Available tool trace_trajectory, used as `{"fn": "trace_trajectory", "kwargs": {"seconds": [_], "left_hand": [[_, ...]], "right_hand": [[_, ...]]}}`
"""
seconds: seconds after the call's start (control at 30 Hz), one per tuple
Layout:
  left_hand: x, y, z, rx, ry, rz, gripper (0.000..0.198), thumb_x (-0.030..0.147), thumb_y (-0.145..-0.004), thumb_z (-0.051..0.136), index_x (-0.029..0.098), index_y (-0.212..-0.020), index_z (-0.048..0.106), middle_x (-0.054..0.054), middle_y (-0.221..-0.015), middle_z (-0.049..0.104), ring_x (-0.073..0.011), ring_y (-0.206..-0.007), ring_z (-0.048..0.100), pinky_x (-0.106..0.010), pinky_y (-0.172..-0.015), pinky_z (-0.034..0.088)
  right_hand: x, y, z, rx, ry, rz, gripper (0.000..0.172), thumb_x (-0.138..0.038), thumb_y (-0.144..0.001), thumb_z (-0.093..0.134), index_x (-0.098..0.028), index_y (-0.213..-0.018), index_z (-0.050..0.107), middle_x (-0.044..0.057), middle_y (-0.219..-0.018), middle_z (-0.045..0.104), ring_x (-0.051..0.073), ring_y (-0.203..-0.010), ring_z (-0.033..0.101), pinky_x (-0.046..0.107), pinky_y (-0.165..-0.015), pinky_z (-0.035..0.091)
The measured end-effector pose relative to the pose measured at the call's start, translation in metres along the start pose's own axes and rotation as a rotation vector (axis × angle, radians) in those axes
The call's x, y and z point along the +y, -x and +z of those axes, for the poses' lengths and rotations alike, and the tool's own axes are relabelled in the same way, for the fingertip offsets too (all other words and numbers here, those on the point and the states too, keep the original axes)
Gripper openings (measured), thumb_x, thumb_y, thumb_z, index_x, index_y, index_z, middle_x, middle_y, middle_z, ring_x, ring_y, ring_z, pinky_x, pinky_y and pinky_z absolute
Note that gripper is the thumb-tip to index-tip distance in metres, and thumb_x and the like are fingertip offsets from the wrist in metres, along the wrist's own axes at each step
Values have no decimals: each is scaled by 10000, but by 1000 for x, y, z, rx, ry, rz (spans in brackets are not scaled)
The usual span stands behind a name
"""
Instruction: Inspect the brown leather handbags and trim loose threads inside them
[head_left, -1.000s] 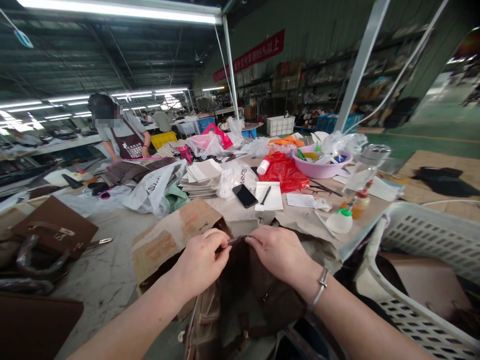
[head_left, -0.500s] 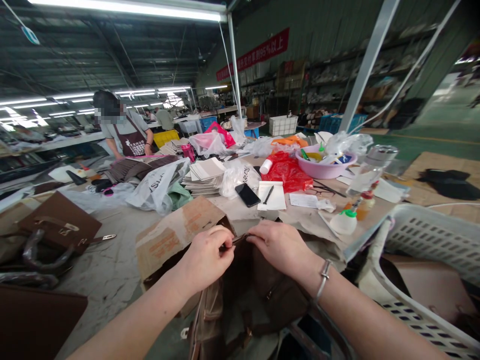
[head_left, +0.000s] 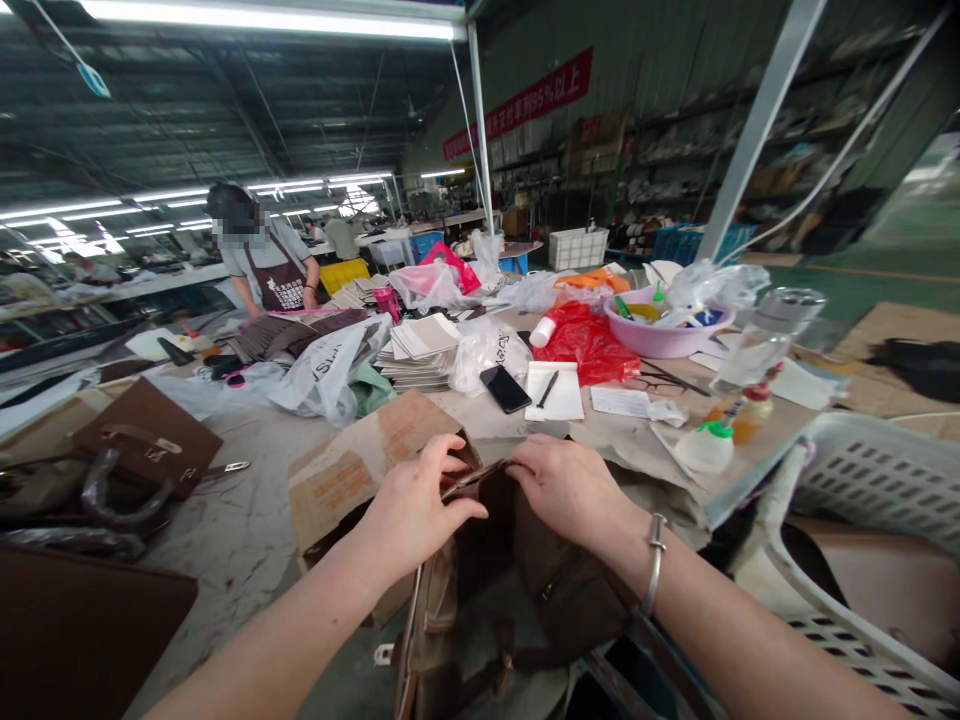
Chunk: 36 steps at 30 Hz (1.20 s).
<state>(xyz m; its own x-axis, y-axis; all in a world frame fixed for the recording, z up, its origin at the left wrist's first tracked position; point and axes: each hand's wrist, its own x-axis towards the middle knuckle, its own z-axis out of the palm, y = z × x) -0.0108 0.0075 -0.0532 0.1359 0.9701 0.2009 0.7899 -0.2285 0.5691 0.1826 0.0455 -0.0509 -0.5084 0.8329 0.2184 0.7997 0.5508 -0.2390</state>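
Note:
A brown handbag (head_left: 555,590) stands in front of me with its mouth towards me and its inside in shadow. My right hand (head_left: 566,490) pinches the bag's far top edge between thumb and fingers. Beside it, my left hand (head_left: 420,505) has its thumb and fingers spread around the same edge, without a closed grip; whether the fingertips touch it I cannot tell. Straps and a small metal buckle hang at the bag's near side, partly in the dark. Just behind my left hand sits an open cardboard box (head_left: 360,455).
Brown bag pieces (head_left: 150,435) lie at left. A white plastic basket (head_left: 862,620) holding brown bags stands at right. Behind are a phone (head_left: 505,389), a notepad (head_left: 562,400), a green-capped bottle (head_left: 705,452) and a pink basin (head_left: 667,335). A co-worker (head_left: 270,260) stands across the table.
My left thumb and fingers have opened from a pinch on the bag's edge. My right hand keeps its pinch. The view has turned slightly left.

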Motion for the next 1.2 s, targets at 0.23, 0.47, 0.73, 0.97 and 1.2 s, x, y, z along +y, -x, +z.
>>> {"fn": "trace_trajectory", "kwargs": {"seconds": [0.23, 0.47, 0.73, 0.97, 1.2], "left_hand": [[7, -4, -5, -97, -253, 40, 203, 412, -788, 576, 245, -754, 686, 25, -678, 676, -135, -600, 583, -215, -524, 350], [7, -5, -4, -86, -197, 12, 281, 399, -814, 533, 213, -655, 671, 34, -584, 612, -119, -573, 531, -212, -518, 320], [7, -6, -2, -86, -160, 10, 268, 362, -822, 518, 208, -677, 682, 25, -613, 637, -122, -584, 543, -216, -534, 336], [8, -9, 2, -72, -244, 6, 296, 327, -828, 512, 192, -586, 617, 20, -555, 604, -125, -548, 531, -225, -534, 329], [7, -12, -10, -155, -257, 42, 158, 329, -785, 561, 241, -751, 688, 18, -646, 670, -149, -581, 576, -228, -536, 361]], "right_hand": [[-4, 0, 1, -14, -1, 17, 208, -261, -881, 472, -202, -802, 655, 33, -853, 663, 153, -808, 602, 240, -680, 404], [-3, 2, 1, 12, -10, 8, 197, -257, -876, 482, -208, -793, 654, 22, -834, 655, 151, -784, 605, 238, -660, 402], [-3, 2, 3, 3, -24, 11, 221, -274, -890, 464, -214, -806, 660, 22, -836, 659, 150, -796, 604, 235, -670, 407], [0, 5, 4, 15, -25, 0, 261, -308, -909, 435, -226, -815, 665, 15, -831, 666, 143, -785, 608, 233, -660, 405], [-2, 6, 1, 13, -28, -24, 276, -301, -910, 420, -229, -800, 663, 5, -825, 675, 135, -765, 610, 230, -635, 391]]}}
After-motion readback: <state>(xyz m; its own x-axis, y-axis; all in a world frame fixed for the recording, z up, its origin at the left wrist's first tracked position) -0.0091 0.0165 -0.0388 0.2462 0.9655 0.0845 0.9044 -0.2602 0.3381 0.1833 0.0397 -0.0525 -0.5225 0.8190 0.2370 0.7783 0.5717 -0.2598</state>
